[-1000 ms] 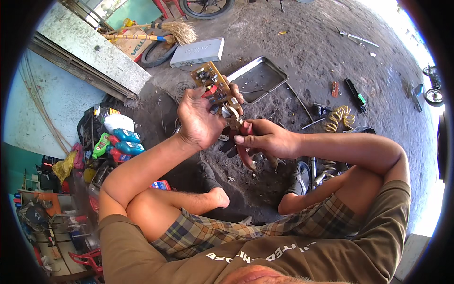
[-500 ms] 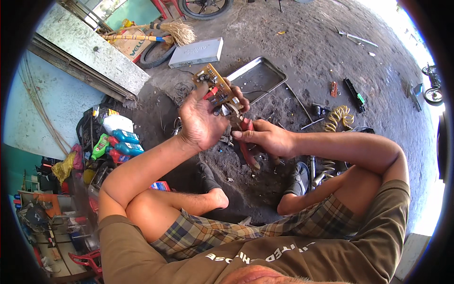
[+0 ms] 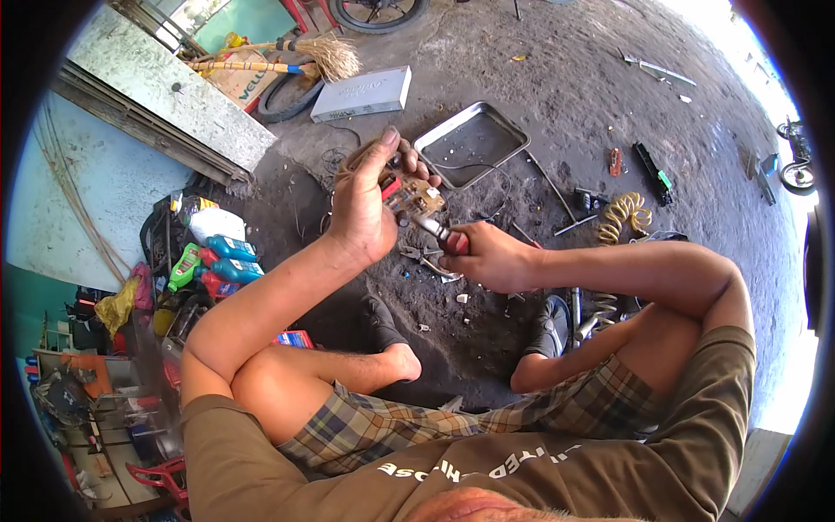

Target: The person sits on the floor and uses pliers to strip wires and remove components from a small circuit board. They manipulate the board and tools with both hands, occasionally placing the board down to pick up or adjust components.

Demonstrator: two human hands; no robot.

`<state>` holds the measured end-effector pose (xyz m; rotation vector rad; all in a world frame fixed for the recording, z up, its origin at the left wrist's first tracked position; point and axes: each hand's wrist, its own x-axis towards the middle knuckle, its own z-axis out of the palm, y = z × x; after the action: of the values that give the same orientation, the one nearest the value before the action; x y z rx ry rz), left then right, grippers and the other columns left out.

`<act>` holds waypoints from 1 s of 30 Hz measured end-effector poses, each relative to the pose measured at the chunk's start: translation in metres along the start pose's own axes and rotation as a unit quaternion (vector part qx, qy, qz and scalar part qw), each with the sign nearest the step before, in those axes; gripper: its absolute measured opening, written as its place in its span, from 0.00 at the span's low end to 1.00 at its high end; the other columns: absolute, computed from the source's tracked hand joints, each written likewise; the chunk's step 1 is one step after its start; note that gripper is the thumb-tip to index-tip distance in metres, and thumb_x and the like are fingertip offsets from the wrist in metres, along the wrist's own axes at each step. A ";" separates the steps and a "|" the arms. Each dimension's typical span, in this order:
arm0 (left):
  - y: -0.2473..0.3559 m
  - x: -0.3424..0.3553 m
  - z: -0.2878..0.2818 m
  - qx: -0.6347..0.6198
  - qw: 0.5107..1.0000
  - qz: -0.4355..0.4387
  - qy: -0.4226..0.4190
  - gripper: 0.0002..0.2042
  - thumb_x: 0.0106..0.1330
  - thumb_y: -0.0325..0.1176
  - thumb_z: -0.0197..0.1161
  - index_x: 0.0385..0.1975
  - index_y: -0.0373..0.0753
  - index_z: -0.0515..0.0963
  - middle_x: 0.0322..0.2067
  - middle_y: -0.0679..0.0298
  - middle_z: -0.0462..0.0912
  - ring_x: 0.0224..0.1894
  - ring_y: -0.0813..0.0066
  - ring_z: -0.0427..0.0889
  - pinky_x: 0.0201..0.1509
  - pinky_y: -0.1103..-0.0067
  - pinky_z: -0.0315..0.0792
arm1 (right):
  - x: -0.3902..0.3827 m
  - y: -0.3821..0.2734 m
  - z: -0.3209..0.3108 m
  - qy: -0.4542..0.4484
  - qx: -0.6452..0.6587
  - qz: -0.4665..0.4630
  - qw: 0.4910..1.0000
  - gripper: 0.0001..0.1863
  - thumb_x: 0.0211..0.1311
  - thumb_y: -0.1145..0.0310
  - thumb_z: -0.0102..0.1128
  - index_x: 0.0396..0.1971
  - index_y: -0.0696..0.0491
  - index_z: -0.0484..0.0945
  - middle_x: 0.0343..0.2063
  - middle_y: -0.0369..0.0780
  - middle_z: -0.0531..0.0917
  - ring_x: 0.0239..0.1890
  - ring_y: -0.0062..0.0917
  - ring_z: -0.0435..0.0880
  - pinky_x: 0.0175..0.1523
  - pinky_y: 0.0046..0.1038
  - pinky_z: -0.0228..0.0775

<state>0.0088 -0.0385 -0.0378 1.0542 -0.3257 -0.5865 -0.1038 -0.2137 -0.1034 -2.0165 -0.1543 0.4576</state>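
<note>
My left hand (image 3: 364,213) is curled around a small tan circuit board (image 3: 419,200) with several parts and a red piece on it. Its fingers cover the board's far end. My right hand (image 3: 500,259) is closed around red-handled pliers (image 3: 454,243), most of the handles hidden in the fist. The metal jaws point at the board's near right edge and look to be touching it; whether they grip a part is too small to tell. Below the pliers, small metal pieces (image 3: 426,257) and a white bit (image 3: 462,297) lie on the dark ground.
Beyond my hands stand a metal tray (image 3: 519,157) and a white box (image 3: 361,96). To the right lie a coiled yellow hose (image 3: 622,217), a T-shaped bar (image 3: 551,190) and a black strip (image 3: 652,174). Bottles (image 3: 233,250) crowd the left. My shoes (image 3: 548,329) flank the work.
My left hand has turned and closed more over the circuit board, which is now tilted and partly covered. The right hand's grip has tightened, drawing the spread plier handles into the fist.
</note>
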 end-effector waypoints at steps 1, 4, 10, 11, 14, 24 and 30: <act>0.000 0.001 0.000 0.005 1.000 -0.003 0.026 0.11 0.79 0.43 0.62 0.39 0.43 0.77 0.32 0.66 0.78 0.41 0.72 0.81 0.58 0.59 0.82 | -0.002 0.007 0.008 0.050 -0.046 -0.038 0.997 0.16 0.69 0.60 0.64 0.37 0.60 0.77 0.26 0.46 0.83 0.32 0.35 0.86 0.41 0.39 0.78; 0.003 0.002 -0.007 -0.035 0.998 -0.004 0.048 0.10 0.79 0.42 0.63 0.39 0.43 0.77 0.33 0.66 0.79 0.42 0.71 0.82 0.58 0.59 0.83 | -0.005 0.003 0.011 0.075 -0.081 -0.052 0.993 0.20 0.68 0.57 0.65 0.39 0.62 0.78 0.30 0.53 0.86 0.38 0.48 0.89 0.46 0.44 0.79; 0.001 0.000 -0.010 -0.071 0.997 -0.014 0.014 0.12 0.79 0.45 0.62 0.39 0.45 0.77 0.33 0.67 0.79 0.42 0.71 0.82 0.64 0.58 0.79 | -0.003 0.009 -0.005 -0.030 0.041 -0.049 0.997 0.18 0.74 0.57 0.63 0.33 0.59 0.78 0.26 0.45 0.86 0.29 0.25 0.85 0.37 0.34 0.76; 0.002 0.000 -0.009 -0.073 0.997 -0.015 0.012 0.12 0.79 0.46 0.62 0.39 0.45 0.77 0.33 0.67 0.79 0.43 0.71 0.81 0.65 0.58 0.79 | 0.000 0.013 -0.004 -0.071 0.107 -0.043 0.991 0.18 0.75 0.57 0.62 0.32 0.58 0.78 0.25 0.42 0.86 0.27 0.22 0.83 0.35 0.32 0.74; 0.006 -0.001 -0.007 -0.077 0.996 -0.020 -0.026 0.12 0.79 0.47 0.61 0.39 0.46 0.77 0.32 0.68 0.78 0.42 0.72 0.80 0.64 0.59 0.78 | 0.006 0.022 0.000 -0.128 0.168 -0.118 0.970 0.18 0.79 0.57 0.59 0.31 0.55 0.78 0.22 0.34 0.84 0.24 0.18 0.79 0.33 0.28 0.73; 0.010 -0.007 -0.001 -0.067 0.993 -0.018 -0.094 0.15 0.78 0.52 0.59 0.40 0.47 0.77 0.31 0.69 0.77 0.41 0.72 0.79 0.63 0.59 0.76 | 0.003 0.012 0.000 -0.149 0.164 -0.139 0.965 0.23 0.80 0.53 0.56 0.28 0.55 0.81 0.20 0.33 0.85 0.25 0.16 0.79 0.31 0.27 0.74; 0.009 -0.009 0.001 -0.052 0.994 -0.011 -0.098 0.15 0.78 0.53 0.58 0.40 0.48 0.76 0.31 0.69 0.77 0.41 0.72 0.79 0.63 0.59 0.76 | -0.005 0.000 -0.005 -0.144 0.183 -0.045 0.971 0.27 0.80 0.50 0.56 0.21 0.54 0.78 0.17 0.35 0.82 0.19 0.17 0.78 0.19 0.27 0.70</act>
<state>0.0037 -0.0300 -0.0289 0.9025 -0.4501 -0.7212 -0.1062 -0.2198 -0.1000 -1.5682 -0.3150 0.6676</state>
